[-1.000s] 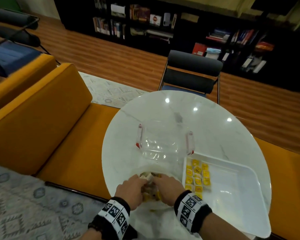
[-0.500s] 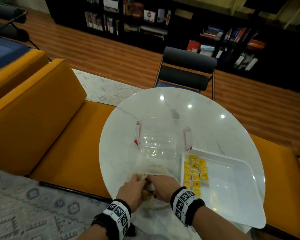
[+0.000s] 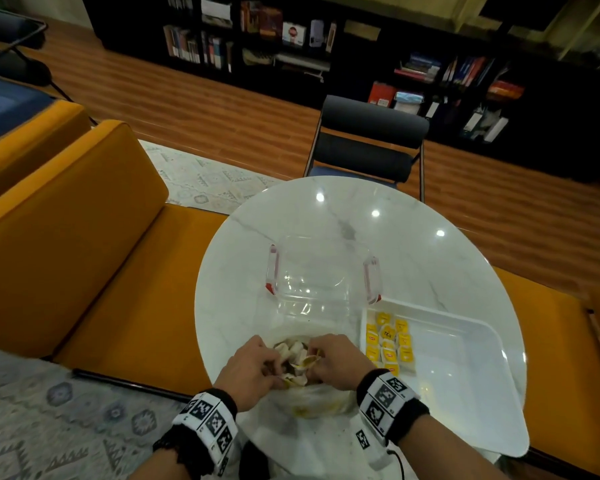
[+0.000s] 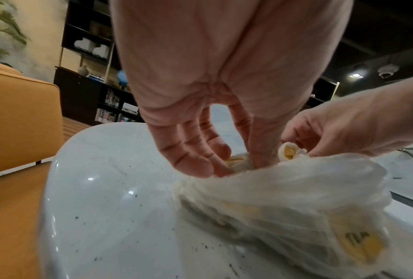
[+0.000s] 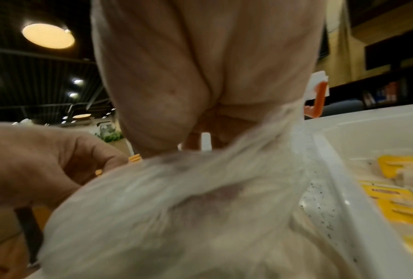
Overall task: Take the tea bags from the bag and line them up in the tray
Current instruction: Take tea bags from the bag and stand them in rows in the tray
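plastic bag (image 3: pixel 312 400) mouth now wider; left hand (image 3: pixel 248 372) and right hand (image 3: pixel 333 362) fingers pinching tea bags (image 3: pixel 300 362), lifted higher.

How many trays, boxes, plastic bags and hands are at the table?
White tray: 1
Clear box: 1
Plastic bag: 1
Hands: 2, left hand and right hand
Total: 5
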Motion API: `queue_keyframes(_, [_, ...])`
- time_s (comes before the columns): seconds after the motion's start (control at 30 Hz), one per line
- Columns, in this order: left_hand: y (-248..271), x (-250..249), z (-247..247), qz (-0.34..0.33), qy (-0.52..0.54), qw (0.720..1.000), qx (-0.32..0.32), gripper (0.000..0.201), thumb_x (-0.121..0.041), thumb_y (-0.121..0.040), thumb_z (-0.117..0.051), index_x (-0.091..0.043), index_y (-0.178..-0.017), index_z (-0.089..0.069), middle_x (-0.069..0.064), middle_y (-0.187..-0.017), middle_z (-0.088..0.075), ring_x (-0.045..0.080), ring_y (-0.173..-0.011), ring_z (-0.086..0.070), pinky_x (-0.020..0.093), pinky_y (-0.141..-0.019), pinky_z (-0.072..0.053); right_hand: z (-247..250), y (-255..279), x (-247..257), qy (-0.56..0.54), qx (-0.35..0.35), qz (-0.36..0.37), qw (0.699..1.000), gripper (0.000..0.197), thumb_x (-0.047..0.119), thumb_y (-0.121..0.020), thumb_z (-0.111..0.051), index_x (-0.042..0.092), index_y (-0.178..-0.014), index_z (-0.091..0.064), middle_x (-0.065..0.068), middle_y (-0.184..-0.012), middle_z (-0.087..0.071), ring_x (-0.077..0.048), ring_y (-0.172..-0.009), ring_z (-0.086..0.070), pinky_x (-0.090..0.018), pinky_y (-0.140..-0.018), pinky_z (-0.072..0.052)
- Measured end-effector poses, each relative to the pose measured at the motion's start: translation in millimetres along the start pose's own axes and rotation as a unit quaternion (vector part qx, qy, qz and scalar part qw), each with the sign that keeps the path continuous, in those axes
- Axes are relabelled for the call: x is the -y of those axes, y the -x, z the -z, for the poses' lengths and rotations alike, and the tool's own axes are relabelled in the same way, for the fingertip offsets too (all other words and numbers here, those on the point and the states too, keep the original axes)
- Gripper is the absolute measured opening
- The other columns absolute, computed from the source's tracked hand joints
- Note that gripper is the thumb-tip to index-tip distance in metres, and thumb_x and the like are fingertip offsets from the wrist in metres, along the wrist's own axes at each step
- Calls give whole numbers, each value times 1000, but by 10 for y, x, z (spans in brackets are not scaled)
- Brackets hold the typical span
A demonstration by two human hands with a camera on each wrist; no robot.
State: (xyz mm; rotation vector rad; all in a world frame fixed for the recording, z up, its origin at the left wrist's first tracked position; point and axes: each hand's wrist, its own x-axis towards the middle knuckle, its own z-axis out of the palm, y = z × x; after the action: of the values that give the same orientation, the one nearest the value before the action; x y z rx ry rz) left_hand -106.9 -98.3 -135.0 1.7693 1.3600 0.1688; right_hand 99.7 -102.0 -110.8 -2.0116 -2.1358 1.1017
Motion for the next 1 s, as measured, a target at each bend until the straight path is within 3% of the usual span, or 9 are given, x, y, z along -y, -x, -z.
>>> queue_keyframes(0.1, [-51,4,-6,-15,29,999,-11,28,-22,-78,-84,-33,-68,-61,-9,-100,-52,9,-89,-58,24,-84,-52,45,52,-3,-37,-6,12,999,9,14,-83,-64,14,-92,-67,2,-89,-58,-16,-83,-54,-11,-59,-34])
queue_keyframes(0.2, [-97,10,-43,-14,38,999,-31,26,-21,-80,-82,-32,-69,-61,-10,-93,-59,6,-86,-59,11,-74,-45,26,93,36,-58,42,22,997,19,20,-84,-61,16,-102,-66,3,-95,-61,-17,-86,-56,-20,-72,-43])
queue_keyframes(0.33, [-147,-10,-99,7,87,995,-54,16,-18,-80,-81,-20,-74,-67,-7,-82,-70,5,-80,-64,6,-65,-44,-57,89,94,-78,46,40,995,38,38,-75,-72,21,-109,-68,1,-111,-66,-13,-95,-58,-29,-89,-50])
queue_keyframes(0.4, [-160,-7,-112,13,112,992,-62,13,-17,-80,-82,-17,-77,-69,-5,-81,-73,5,-79,-66,9,-67,-48,-115,74,146,-78,8,54,995,38,42,-77,-68,18,-105,-71,-3,-107,-68,-15,-91,-57,-24,-84,-48])
queue_keyframes(0.53, [-167,7,-150,6,143,988,-58,15,-10,-79,-82,-18,-79,-69,-3,-78,-74,10,-76,-68,24,-75,-56,-234,58,207,-79,-36,39,995,17,25,-85,-62,16,-94,-74,-8,-88,-69,-23,-82,-61,-25,-70,-45])
queue_keyframes(0.63, [-160,-1,-162,-3,148,988,-51,15,-9,-82,-80,-17,-83,-67,-3,-79,-74,7,-75,-68,22,-74,-55,-243,58,177,-101,-57,25,993,23,29,-81,-59,12,-87,-74,5,-67,-55,-18,-73,-53,-11,-58,-32])
queue_keyframes(0.77, [-155,32,-133,-13,136,989,-50,17,-9,-87,-75,-22,-94,-67,-7,-95,-71,4,-87,-67,13,-79,-52,-207,53,113,-106,-63,4,992,20,25,-87,-63,14,-97,-76,-3,-94,-69,-12,-83,-54,-21,-74,-40])
queue_keyframes(0.83, [-161,54,-117,-22,98,994,-37,20,-9,-88,-74,-26,-97,-68,-8,-99,-69,4,-90,-65,7,-77,-48,-183,52,72,-119,-76,-3,990,18,23,-84,-65,14,-97,-75,-1,-95,-69,-8,-84,-52,-22,-78,-43])
queue_keyframes(1.0, [-195,21,-100,-4,53,998,-35,27,-8,-86,-73,-32,-77,-65,-6,-81,-72,6,-78,-65,6,-67,-45,-165,35,118,-138,-66,-6,988,12,30,-82,-68,20,-88,-71,4,-92,-68,-12,-86,-59,-17,-72,-43])
